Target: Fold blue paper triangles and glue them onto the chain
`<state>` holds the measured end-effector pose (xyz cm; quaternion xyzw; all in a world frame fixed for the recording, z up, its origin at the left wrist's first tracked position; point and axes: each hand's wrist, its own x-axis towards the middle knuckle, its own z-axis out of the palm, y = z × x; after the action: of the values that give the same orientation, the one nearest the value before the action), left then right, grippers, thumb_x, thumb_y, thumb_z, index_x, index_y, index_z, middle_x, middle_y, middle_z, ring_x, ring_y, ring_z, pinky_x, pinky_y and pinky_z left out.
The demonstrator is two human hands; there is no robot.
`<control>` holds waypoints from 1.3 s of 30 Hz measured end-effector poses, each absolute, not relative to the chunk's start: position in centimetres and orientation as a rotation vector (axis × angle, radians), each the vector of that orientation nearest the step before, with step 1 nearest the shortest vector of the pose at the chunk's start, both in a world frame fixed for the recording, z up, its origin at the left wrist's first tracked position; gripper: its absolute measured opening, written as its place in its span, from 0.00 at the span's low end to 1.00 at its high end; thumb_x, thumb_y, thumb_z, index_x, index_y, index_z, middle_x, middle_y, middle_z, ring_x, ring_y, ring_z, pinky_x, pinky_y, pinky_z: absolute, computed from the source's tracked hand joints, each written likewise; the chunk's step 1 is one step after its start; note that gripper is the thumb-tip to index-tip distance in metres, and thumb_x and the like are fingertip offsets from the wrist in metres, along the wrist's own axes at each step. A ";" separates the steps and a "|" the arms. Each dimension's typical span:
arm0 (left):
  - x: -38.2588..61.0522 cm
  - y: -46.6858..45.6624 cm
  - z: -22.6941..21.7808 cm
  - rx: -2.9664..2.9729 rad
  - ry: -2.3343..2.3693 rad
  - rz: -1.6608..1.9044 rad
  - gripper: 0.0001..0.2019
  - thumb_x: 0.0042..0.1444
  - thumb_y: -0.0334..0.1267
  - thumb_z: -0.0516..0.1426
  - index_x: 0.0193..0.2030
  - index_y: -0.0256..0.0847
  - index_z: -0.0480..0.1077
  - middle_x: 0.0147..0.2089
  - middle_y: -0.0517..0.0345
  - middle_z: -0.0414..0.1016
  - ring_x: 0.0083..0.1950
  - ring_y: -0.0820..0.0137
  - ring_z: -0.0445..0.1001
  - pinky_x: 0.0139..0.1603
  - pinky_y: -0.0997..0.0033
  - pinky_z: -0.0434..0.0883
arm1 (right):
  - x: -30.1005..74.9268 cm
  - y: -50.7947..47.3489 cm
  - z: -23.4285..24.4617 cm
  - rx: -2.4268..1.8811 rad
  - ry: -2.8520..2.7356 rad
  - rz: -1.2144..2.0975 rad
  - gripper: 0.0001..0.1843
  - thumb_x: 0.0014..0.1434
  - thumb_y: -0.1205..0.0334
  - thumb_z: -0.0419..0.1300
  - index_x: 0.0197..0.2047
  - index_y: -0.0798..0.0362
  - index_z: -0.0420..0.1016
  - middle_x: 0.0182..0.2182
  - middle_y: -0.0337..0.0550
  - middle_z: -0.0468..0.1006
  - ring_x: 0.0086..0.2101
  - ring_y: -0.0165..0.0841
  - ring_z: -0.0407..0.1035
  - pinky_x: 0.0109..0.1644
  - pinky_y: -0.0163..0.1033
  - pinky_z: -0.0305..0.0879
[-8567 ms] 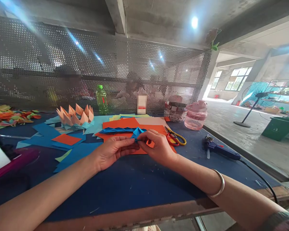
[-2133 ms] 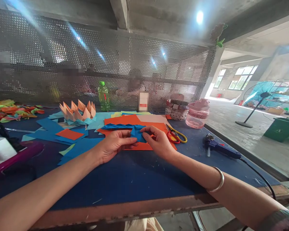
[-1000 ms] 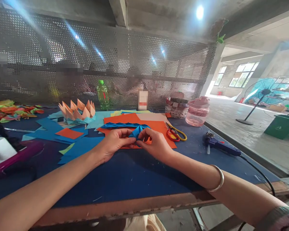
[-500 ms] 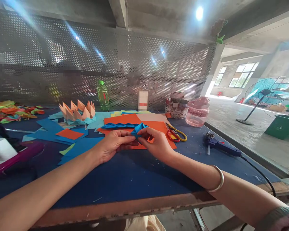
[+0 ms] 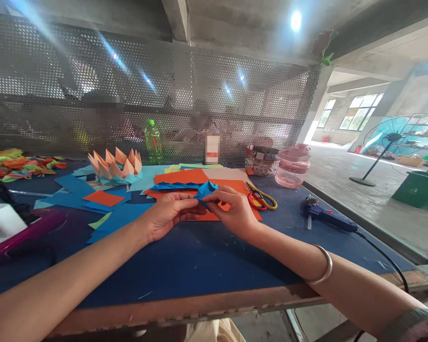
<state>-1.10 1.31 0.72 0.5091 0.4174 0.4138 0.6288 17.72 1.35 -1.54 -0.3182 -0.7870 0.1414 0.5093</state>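
A small folded blue paper piece (image 5: 206, 190) with a pointed top is pinched between my two hands. My left hand (image 5: 171, 211) grips its left side between thumb and fingers. From the right, my right hand (image 5: 233, 206) holds its other edge, the fingertips covering part of it. Just behind lies a row of folded blue paper (image 5: 174, 186), on orange paper sheets (image 5: 181, 178). Scissors (image 5: 260, 197) with yellow and red handles rest right of my right hand. A paper crown shape with peach points (image 5: 116, 166) and a light blue base stands at the left.
Blue sheets (image 5: 121, 216) lie to the left, near a pile of coloured scraps (image 5: 21, 164). A green bottle (image 5: 153, 142), a round container (image 5: 260, 160) and a pink jug (image 5: 293, 166) stand behind. A corded glue gun (image 5: 330, 216) lies right. A perforated screen (image 5: 214, 90) closes the back.
Both hands stay in nearly the same place, still pinching the blue paper piece. Its shape between the fingers has shifted slightly, and the right fingers have moved a little.
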 end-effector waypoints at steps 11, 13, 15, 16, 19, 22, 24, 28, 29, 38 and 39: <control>-1.0 1.4 0.7 1.140 0.969 0.936 0.06 0.50 0.32 0.64 0.35 0.33 0.80 0.40 0.46 0.84 0.39 0.64 0.81 0.46 0.68 0.77 | 18.4 1.9 -1.8 -0.652 -2.100 -0.011 0.10 0.62 0.68 0.57 0.39 0.50 0.80 0.36 0.44 0.79 0.37 0.34 0.71 0.45 0.40 0.67; -1.0 1.3 0.7 1.140 0.973 0.936 0.05 0.51 0.31 0.63 0.34 0.32 0.81 0.39 0.46 0.84 0.38 0.64 0.81 0.45 0.70 0.78 | 18.4 1.9 -1.7 -0.638 -2.135 -0.061 0.10 0.64 0.68 0.56 0.40 0.51 0.80 0.36 0.45 0.79 0.38 0.35 0.70 0.44 0.40 0.66; -1.0 1.3 0.6 1.138 0.979 0.936 0.06 0.52 0.31 0.62 0.33 0.32 0.81 0.38 0.46 0.84 0.38 0.65 0.81 0.44 0.71 0.78 | 18.5 1.8 -1.6 -0.645 -2.171 -0.110 0.12 0.65 0.68 0.55 0.40 0.51 0.80 0.36 0.46 0.79 0.38 0.36 0.69 0.45 0.41 0.66; -1.0 1.3 0.6 1.134 0.984 0.933 0.06 0.52 0.31 0.61 0.33 0.32 0.81 0.38 0.46 0.84 0.38 0.65 0.81 0.44 0.71 0.78 | 18.5 1.7 -1.5 -0.653 -2.188 -0.131 0.12 0.65 0.67 0.54 0.41 0.50 0.80 0.36 0.46 0.79 0.38 0.36 0.68 0.45 0.41 0.66; -1.0 1.4 0.5 1.117 0.993 0.932 0.06 0.52 0.31 0.61 0.34 0.33 0.81 0.38 0.46 0.84 0.39 0.64 0.82 0.44 0.70 0.78 | 18.5 1.6 -1.4 -0.656 -2.226 -0.180 0.13 0.65 0.68 0.53 0.41 0.51 0.80 0.36 0.46 0.79 0.38 0.36 0.68 0.45 0.41 0.66; -1.0 1.5 0.4 1.131 0.973 0.935 0.07 0.52 0.33 0.62 0.36 0.33 0.81 0.39 0.46 0.84 0.40 0.64 0.81 0.45 0.70 0.78 | 18.6 1.6 -1.3 -0.646 -2.233 -0.209 0.13 0.65 0.69 0.53 0.41 0.53 0.80 0.36 0.47 0.79 0.38 0.36 0.67 0.45 0.41 0.66; -1.0 1.5 0.3 1.146 0.950 0.933 0.08 0.53 0.36 0.63 0.37 0.34 0.81 0.39 0.47 0.84 0.40 0.65 0.81 0.44 0.70 0.78 | 18.6 1.6 -1.3 -0.648 -2.233 -0.213 0.12 0.65 0.69 0.53 0.40 0.53 0.80 0.36 0.47 0.79 0.38 0.36 0.67 0.45 0.41 0.66; -1.1 1.6 0.0 1.116 0.956 0.922 0.10 0.49 0.39 0.67 0.36 0.35 0.81 0.37 0.49 0.84 0.37 0.67 0.81 0.42 0.73 0.78 | 18.5 1.6 -1.4 -0.642 -2.221 -0.228 0.11 0.64 0.69 0.54 0.40 0.53 0.79 0.35 0.46 0.79 0.38 0.35 0.67 0.44 0.40 0.67; -1.1 1.6 0.0 1.103 0.966 0.922 0.10 0.48 0.39 0.68 0.35 0.35 0.81 0.36 0.49 0.84 0.37 0.67 0.81 0.42 0.73 0.78 | 18.4 1.6 -1.4 -0.632 -2.218 -0.241 0.11 0.64 0.69 0.55 0.40 0.54 0.80 0.35 0.46 0.78 0.37 0.35 0.67 0.44 0.40 0.67; -1.1 1.9 -0.1 1.084 0.974 1.002 0.12 0.40 0.39 0.72 0.32 0.36 0.81 0.33 0.54 0.83 0.34 0.69 0.80 0.39 0.75 0.77 | 18.4 1.2 -1.4 -0.640 -2.214 -0.351 0.14 0.62 0.71 0.54 0.43 0.52 0.80 0.39 0.48 0.78 0.38 0.37 0.66 0.44 0.43 0.68; -1.1 2.0 -0.1 1.090 0.972 1.018 0.13 0.38 0.40 0.73 0.31 0.37 0.81 0.32 0.54 0.83 0.34 0.70 0.80 0.39 0.75 0.77 | 18.4 1.1 -1.3 -0.634 -2.215 -0.337 0.14 0.61 0.72 0.53 0.42 0.51 0.79 0.39 0.47 0.78 0.38 0.37 0.66 0.45 0.43 0.68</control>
<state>-1.12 1.99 -0.05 0.4759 0.4241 0.4443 0.6295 18.38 1.10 -1.33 -0.2502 -0.8737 -0.1329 0.3956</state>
